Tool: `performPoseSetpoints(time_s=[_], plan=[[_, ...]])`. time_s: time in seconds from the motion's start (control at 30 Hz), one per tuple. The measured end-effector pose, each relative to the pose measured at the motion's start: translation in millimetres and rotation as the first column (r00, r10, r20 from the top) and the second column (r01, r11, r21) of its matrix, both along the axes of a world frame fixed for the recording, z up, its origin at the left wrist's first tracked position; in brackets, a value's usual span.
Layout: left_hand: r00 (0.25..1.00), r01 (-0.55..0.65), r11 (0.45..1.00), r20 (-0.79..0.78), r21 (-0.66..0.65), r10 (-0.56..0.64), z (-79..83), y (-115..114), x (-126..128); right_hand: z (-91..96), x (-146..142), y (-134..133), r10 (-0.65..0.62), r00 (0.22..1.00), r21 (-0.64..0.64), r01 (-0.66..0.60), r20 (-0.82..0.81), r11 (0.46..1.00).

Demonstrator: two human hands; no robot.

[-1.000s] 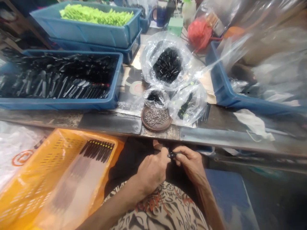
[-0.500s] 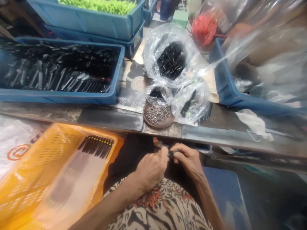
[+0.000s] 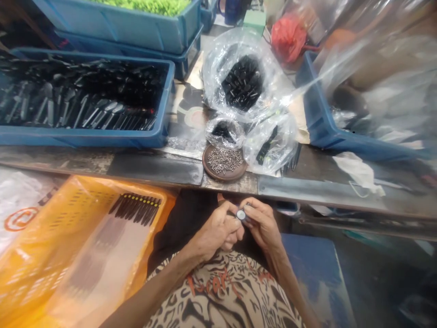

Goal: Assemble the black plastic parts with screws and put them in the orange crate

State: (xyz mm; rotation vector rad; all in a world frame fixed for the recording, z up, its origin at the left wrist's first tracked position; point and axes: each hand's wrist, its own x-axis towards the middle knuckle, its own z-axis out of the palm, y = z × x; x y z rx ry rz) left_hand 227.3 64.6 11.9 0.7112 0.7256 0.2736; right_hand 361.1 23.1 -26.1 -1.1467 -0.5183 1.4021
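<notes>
My left hand (image 3: 215, 230) and my right hand (image 3: 261, 224) meet in my lap, just below the bench edge. Both pinch one small dark part with a round silvery end (image 3: 241, 214) between their fingertips. On the bench right above them sits a brown round dish (image 3: 238, 173) heaped with small metal screws (image 3: 223, 159). Behind the dish lie clear plastic bags of black parts (image 3: 241, 82).
A blue tray of black-handled metal blades (image 3: 82, 102) stands at the left, a blue tray of green parts (image 3: 136, 20) behind it. An orange basket (image 3: 61, 237) with a row of finished tools (image 3: 135, 208) lies at my left knee. Another blue bin (image 3: 327, 132) sits right.
My hands have risen slightly toward the bench edge and turned the small part, so its silvery round end now faces up. The view has tilted down a little.
</notes>
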Motion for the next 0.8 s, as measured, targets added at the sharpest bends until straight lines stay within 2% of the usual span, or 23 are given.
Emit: performPoseSetpoints(time_s=[0.4,0.6,0.7,0.8], plan=[[0.998,-0.043,0.997,0.033,-0.064,0.046,0.0,-4.2,1.5,0.7,2.4,-0.7,0.068,0.997,0.015,-0.067,-0.024,0.998],[0.997,-0.069,0.993,0.014,-0.099,0.071,-0.9,-6.1,4.8,0.1,0.2,-2.1,0.036,0.999,0.0,-0.036,-0.015,0.999],[0.998,-0.064,0.996,0.023,-0.067,0.066,-3.1,-6.0,3.8,0.4,-1.6,-2.9,0.04,0.999,0.005,-0.04,-0.015,0.999],[0.999,-0.034,0.999,0.029,0.018,0.033,-6.0,-4.3,0.7,2.7,-2.4,-2.9,0.062,0.998,0.023,-0.062,-0.013,0.998]])
